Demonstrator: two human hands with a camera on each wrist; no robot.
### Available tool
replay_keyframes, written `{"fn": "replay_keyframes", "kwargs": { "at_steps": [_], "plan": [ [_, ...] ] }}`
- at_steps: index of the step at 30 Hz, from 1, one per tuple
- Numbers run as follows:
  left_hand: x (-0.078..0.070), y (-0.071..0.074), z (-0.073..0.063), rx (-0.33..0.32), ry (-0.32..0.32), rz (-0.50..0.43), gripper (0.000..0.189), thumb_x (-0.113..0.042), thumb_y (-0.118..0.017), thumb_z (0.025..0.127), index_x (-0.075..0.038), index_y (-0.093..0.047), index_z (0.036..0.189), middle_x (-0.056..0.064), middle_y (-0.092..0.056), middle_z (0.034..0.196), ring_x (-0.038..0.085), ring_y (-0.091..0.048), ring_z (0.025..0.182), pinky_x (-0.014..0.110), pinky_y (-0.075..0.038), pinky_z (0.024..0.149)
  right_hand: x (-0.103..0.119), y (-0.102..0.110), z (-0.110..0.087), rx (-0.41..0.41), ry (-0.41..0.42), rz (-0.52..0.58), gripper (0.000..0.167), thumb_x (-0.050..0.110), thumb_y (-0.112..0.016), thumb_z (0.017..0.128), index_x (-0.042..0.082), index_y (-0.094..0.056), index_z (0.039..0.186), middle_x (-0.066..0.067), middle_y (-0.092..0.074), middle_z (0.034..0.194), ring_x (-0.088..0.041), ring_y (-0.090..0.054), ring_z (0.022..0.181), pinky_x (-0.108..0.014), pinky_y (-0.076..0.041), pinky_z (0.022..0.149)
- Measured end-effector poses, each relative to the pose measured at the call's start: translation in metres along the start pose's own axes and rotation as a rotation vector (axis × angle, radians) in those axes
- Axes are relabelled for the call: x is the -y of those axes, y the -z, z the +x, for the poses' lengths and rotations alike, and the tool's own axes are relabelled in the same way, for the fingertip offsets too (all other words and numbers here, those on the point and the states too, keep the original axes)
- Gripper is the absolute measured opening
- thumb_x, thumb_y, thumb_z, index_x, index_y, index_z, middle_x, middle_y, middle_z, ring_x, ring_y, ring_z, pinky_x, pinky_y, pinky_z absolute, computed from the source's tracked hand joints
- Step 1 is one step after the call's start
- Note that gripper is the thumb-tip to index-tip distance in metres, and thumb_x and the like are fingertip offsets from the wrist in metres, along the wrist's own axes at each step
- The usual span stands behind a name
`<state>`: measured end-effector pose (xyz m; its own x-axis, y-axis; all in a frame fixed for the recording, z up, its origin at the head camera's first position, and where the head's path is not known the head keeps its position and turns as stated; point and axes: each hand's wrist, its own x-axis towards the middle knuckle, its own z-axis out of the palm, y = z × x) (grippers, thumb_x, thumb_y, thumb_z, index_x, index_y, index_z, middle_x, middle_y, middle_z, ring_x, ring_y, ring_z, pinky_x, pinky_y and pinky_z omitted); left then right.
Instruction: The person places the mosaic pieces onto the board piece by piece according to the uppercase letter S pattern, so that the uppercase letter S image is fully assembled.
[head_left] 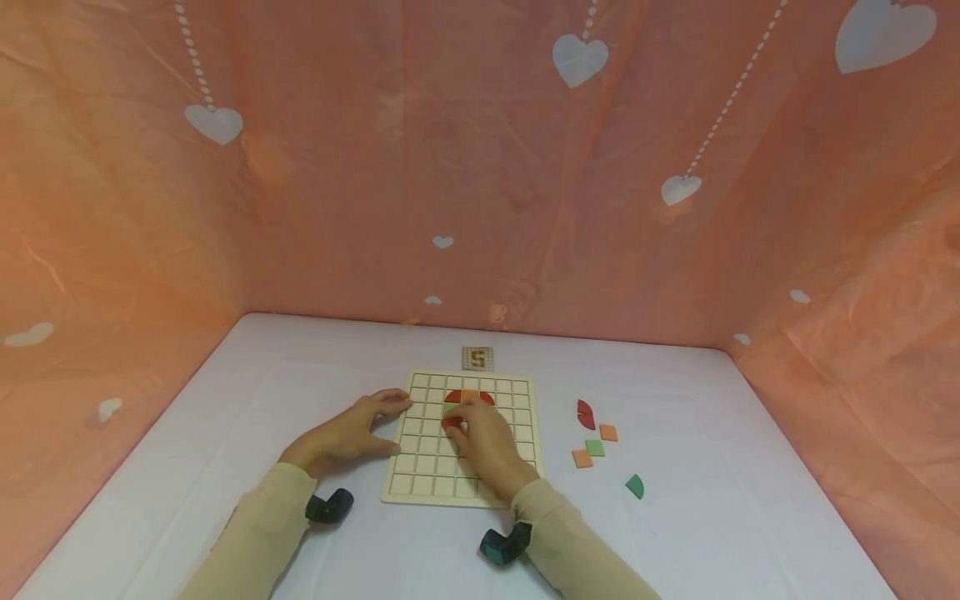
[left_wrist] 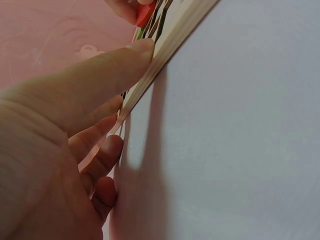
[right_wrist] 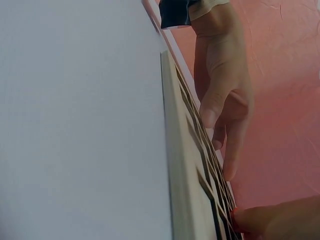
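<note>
A wooden grid board [head_left: 423, 485] lies on the white table with several coloured tiles in its upper cells: a red quarter-circle tile [head_left: 453, 397], an orange square [head_left: 470, 394], another red quarter circle [head_left: 487, 397] and a partly covered green square [head_left: 450, 408]. My right hand [head_left: 489, 442] is over the board and pinches a red quarter-circle tile [left_wrist: 145, 14] between thumb and fingertips, low at the grid below the green square. At the board's left edge my left hand [head_left: 356, 429] rests with thumb and fingers spread; its thumb [left_wrist: 135, 55] touches the rim.
Right of the board lie loose tiles: two red quarter circles [head_left: 586, 414], orange squares [head_left: 608, 432], a green square [head_left: 595, 447] and a dark green quarter circle [head_left: 636, 486]. A small pattern card [head_left: 477, 358] sits behind the board. Pinkish-orange cloth [head_left: 480, 167] surrounds the table.
</note>
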<state>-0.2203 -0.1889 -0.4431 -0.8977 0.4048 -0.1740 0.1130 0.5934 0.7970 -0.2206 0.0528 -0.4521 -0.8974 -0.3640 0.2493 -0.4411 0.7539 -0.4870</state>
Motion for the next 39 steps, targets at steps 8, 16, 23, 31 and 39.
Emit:
{"fn": "replay_keyframes", "kwargs": {
  "at_steps": [8, 16, 23, 31, 39],
  "plan": [
    [-0.0008, -0.0005, 0.0003, -0.003, 0.024, 0.007, 0.077, -0.014, -0.078, 0.086, -0.009, -0.043, 0.154, 0.011, -0.022, 0.169, 0.043, -0.012, 0.157, 0.064, -0.016, 0.124, -0.0012, 0.0019, -0.001, -0.001, -0.003, -0.005, 0.018, 0.022, -0.073, 0.093, 0.01, -0.076, 0.106, -0.004, -0.074, 0.106, -0.019, -0.069, 0.102, -0.038, -0.057, 0.088],
    [0.0, -0.0001, 0.0, -0.003, -0.008, 0.015, 0.076, -0.013, -0.078, 0.085, -0.005, -0.043, 0.153, 0.016, -0.024, 0.168, 0.045, -0.014, 0.156, 0.065, -0.018, 0.124, -0.0016, 0.0016, -0.0032, 0.01, -0.029, -0.004, 0.02, 0.022, -0.076, 0.09, 0.01, -0.076, 0.106, -0.003, -0.073, 0.103, -0.018, -0.069, 0.095, -0.034, -0.057, 0.081],
    [0.0004, -0.0005, -0.0004, 0.001, -0.033, 0.013, 0.076, -0.011, -0.079, 0.085, -0.002, -0.043, 0.152, 0.017, -0.024, 0.167, 0.046, -0.014, 0.155, 0.064, -0.018, 0.124, -0.0029, 0.0037, -0.0042, 0.007, -0.026, 0.014, 0.017, 0.021, -0.075, 0.091, 0.01, -0.076, 0.103, -0.004, -0.075, 0.101, -0.017, -0.07, 0.091, -0.031, -0.056, 0.076],
    [0.001, 0.0, 0.0004, 0.005, -0.039, -0.008, 0.077, -0.011, -0.079, 0.085, -0.001, -0.043, 0.152, 0.017, -0.024, 0.167, 0.046, -0.013, 0.156, 0.064, -0.018, 0.124, -0.0028, 0.0057, -0.0035, 0.03, -0.057, 0.051, 0.017, 0.021, -0.075, 0.091, 0.009, -0.077, 0.104, -0.004, -0.075, 0.103, -0.019, -0.07, 0.095, -0.034, -0.057, 0.08],
    [-0.0019, -0.0003, -0.0003, 0.001, -0.017, -0.016, 0.077, -0.011, -0.079, 0.084, -0.003, -0.043, 0.152, 0.016, -0.024, 0.167, 0.045, -0.012, 0.156, 0.064, -0.016, 0.125, -0.0068, 0.0091, -0.004, 0.053, -0.07, 0.083, 0.019, 0.022, -0.073, 0.093, 0.01, -0.076, 0.107, -0.001, -0.075, 0.104, -0.017, -0.068, 0.096, -0.034, -0.056, 0.084]
  ]
}}
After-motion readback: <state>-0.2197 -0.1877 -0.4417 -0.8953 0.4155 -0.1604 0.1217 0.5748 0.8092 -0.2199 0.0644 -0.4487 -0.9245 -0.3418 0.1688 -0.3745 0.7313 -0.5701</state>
